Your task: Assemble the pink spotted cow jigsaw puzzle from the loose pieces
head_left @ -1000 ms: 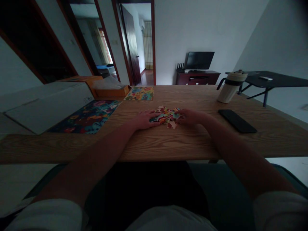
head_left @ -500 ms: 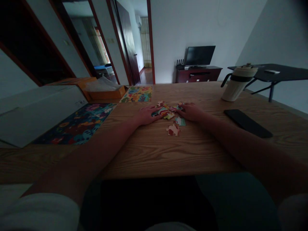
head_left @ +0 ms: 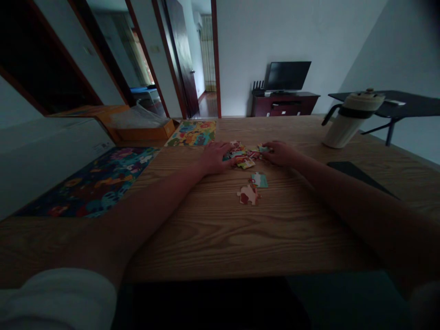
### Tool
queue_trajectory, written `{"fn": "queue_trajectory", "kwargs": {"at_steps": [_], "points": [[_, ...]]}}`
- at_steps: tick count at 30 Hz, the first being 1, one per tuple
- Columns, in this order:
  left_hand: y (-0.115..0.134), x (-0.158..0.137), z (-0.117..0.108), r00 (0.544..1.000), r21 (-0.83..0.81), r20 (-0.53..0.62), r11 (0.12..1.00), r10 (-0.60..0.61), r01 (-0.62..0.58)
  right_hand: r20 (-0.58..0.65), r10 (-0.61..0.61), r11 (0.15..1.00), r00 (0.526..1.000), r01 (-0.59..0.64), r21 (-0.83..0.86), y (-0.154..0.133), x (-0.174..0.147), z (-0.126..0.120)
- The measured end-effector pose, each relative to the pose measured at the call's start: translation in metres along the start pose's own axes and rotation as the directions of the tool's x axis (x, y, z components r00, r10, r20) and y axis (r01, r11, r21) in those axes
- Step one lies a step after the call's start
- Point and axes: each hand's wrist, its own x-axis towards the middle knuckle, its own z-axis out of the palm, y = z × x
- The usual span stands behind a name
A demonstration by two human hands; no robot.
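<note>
As my left fingers (head_left: 223, 146) rest outstretched on the puzzle pile (head_left: 243, 159) on the desk (head_left: 206, 229), right fingers (head_left: 272, 145) at its edge, grip unclear, the cream-brown piece (head_left: 248, 194), touching it 1 second ago, lies clear.

Looks like a home: television (head_left: 288, 75) on a low cabinet (head_left: 292, 103), wooden table (head_left: 192, 238), curtain (head_left: 208, 55) beyond an open door (head_left: 183, 52).

My left fingers (head_left: 224, 147) cover part of the puzzle pile (head_left: 244, 158), so I cannot count its pieces. My right fingers (head_left: 270, 156) hide part of a pale piece (head_left: 263, 149); whether they grip it, I can't tell. My right forearm (head_left: 330, 185) covers part of a flat black object (head_left: 354, 173). My view's left edge crops the white box (head_left: 48, 158).
</note>
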Motion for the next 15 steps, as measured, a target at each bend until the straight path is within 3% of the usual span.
{"fn": "queue_trajectory", "kwargs": {"at_steps": [2,7,9,12,15], "points": [[0.021,-0.01,-0.012,0.998,-0.044,-0.029,0.998,0.051,-0.052,-0.017,-0.003,1.0,1.0,0.003,0.01,0.001,-0.004,-0.007],[0.075,-0.055,-0.036,0.921,-0.097,0.195,0.941,0.336,-0.323,-0.022,-0.109,0.991,0.994,0.11,0.071,-0.017,-0.022,-0.027],[0.083,-0.071,-0.038,0.91,-0.054,0.211,0.934,0.356,-0.353,0.006,-0.226,0.966,0.974,0.224,0.131,-0.033,-0.036,-0.031],[0.082,-0.084,-0.042,0.896,-0.001,0.24,0.923,0.373,-0.384,0.042,-0.42,0.899,0.906,0.41,0.154,-0.053,-0.06,-0.028],[0.078,-0.087,-0.052,0.86,-0.053,0.287,0.904,0.422,-0.425,0.066,-0.459,0.887,0.886,0.452,0.1,-0.052,-0.08,-0.023]]}}
